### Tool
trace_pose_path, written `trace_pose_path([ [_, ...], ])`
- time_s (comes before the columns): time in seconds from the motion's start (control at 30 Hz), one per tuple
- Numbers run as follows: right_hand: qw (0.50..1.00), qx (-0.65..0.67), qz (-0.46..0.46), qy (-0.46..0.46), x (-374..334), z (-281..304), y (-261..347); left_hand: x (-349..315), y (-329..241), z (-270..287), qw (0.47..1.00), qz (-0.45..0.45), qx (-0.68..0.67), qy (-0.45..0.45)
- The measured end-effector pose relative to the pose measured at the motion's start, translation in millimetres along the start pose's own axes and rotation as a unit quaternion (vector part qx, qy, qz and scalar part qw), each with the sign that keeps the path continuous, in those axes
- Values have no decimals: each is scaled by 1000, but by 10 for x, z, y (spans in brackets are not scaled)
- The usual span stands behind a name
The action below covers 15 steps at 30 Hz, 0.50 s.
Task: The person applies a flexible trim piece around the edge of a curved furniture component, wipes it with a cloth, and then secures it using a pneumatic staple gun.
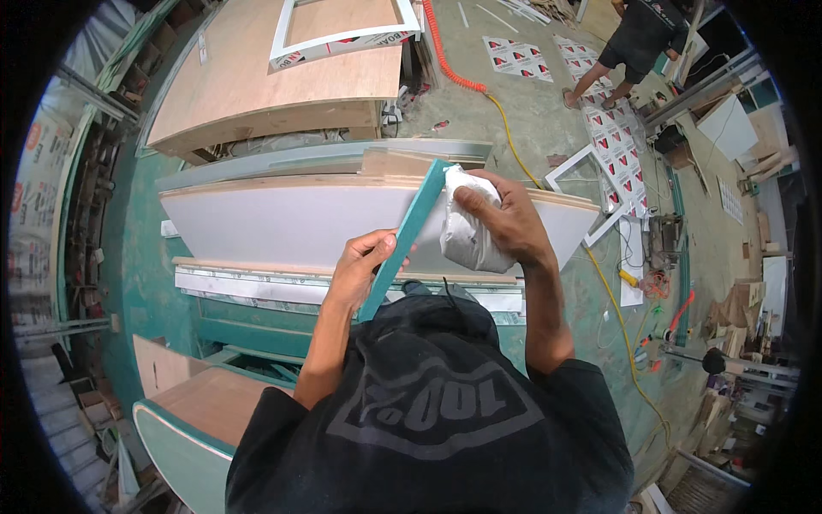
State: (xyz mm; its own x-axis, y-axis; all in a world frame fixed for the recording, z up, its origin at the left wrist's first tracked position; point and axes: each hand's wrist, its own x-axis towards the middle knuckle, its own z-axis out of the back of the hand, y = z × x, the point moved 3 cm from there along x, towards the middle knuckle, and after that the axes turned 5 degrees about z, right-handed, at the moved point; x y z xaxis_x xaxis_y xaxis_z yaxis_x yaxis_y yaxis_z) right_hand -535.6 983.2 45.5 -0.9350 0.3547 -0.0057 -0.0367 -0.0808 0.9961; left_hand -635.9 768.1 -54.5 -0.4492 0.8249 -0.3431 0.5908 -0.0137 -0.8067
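My left hand [355, 270] is closed around the lower part of a narrow teal strip of board [413, 224], which it holds up at a slant in front of my chest. A soft, crumpled white plastic bag [469, 238] is gripped in my right hand [518, 224], thumb across its front. The bag's narrow top meets the upper end of the strip; whether anything comes out of it is too small to tell. Beyond both hands lies a long panel with a pale face [308, 218] and bare wood edges.
A plywood worktable [257, 77] stands at the far left with a white frame [342, 38] on it. A red coiled hose [445, 60] joins a yellow hose [505, 128] along the floor. Another person [642, 38] stands at the far right. A curved-edge board piece [197, 411] is at the near left.
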Motion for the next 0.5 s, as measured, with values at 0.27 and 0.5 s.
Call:
trace_pose_path([
  [0.27, 1000, -12, -9, 6, 37, -15, 68, 24, -31, -35, 1000, -16, 6, -5],
  [0.5, 998, -7, -5, 62, 25, -276, -25, 18, -69, 20, 999, -29, -19, -12],
])
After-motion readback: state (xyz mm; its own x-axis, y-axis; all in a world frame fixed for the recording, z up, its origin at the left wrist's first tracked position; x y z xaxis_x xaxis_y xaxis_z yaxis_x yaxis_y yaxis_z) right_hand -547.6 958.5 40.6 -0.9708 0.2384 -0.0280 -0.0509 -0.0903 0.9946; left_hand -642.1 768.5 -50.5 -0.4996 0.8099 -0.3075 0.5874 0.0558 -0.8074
